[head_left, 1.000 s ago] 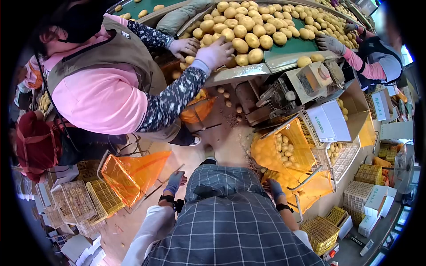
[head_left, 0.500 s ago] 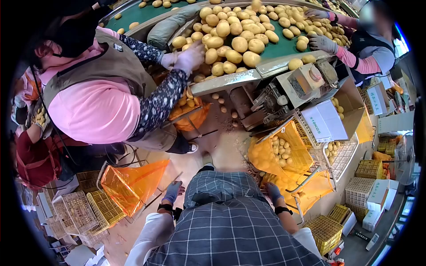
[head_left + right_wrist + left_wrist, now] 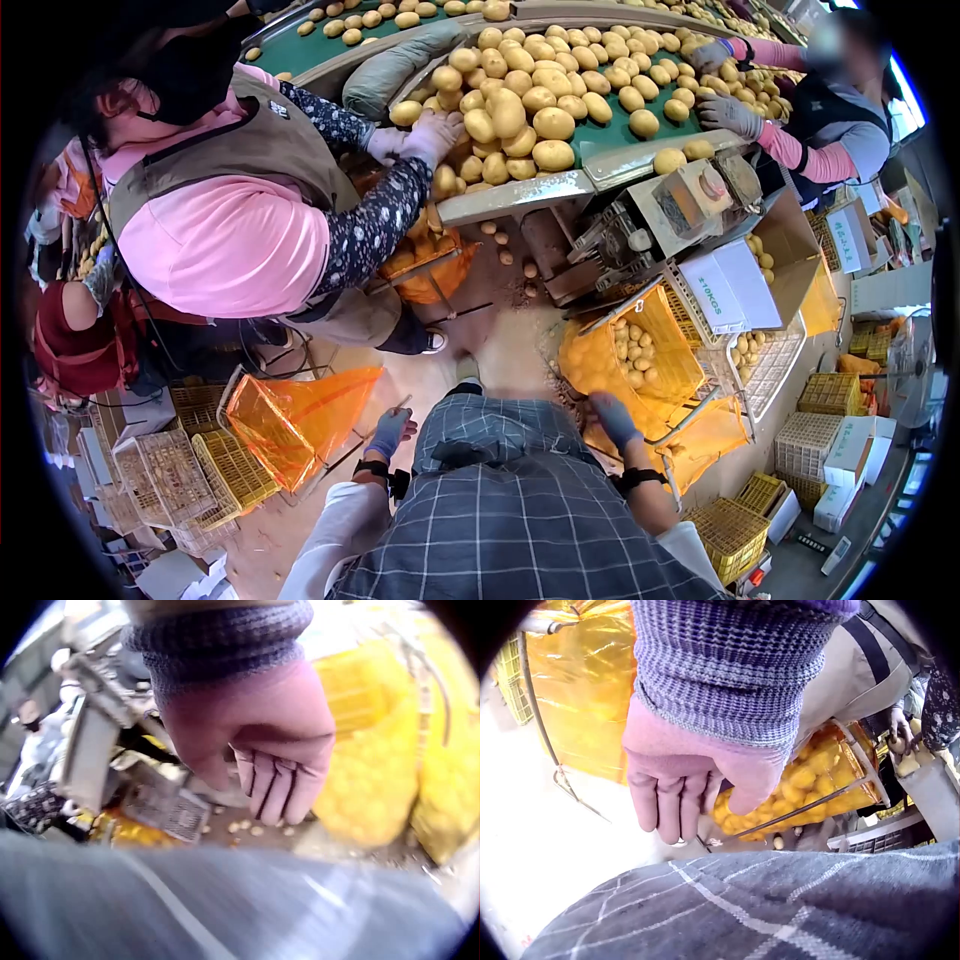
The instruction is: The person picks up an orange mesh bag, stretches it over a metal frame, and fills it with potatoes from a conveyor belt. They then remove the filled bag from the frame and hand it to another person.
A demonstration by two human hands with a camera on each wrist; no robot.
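Observation:
My gloved left hand (image 3: 390, 432) hangs beside my checked apron (image 3: 500, 500), holding nothing. In the left wrist view the fingers of that left hand (image 3: 697, 769) point down, nearly straight. Nearest to it stands an orange bag (image 3: 305, 415) stretched on a metal frame. On the other side, my gloved right hand (image 3: 613, 420) hangs with loosely bent fingers, next to orange bags of potatoes. The right wrist view shows the same right hand (image 3: 255, 727) without anything in its grasp, a full yellow-orange bag (image 3: 367, 772) just beyond it.
Ahead, potatoes (image 3: 550, 80) pile on a green conveyor (image 3: 630, 140) with a metal edge. A person in a pink top (image 3: 230, 240) works at its left; another person (image 3: 850, 130) reaches in from the right. Several crates (image 3: 730, 525), a carton (image 3: 730, 280) and loose potatoes (image 3: 505, 257) surround me.
My right hand has swung slightly forward, while my left hand stays by my side. The pink-topped person's hands have moved left and lower over the potatoes. The potatoes on the conveyor have shifted.

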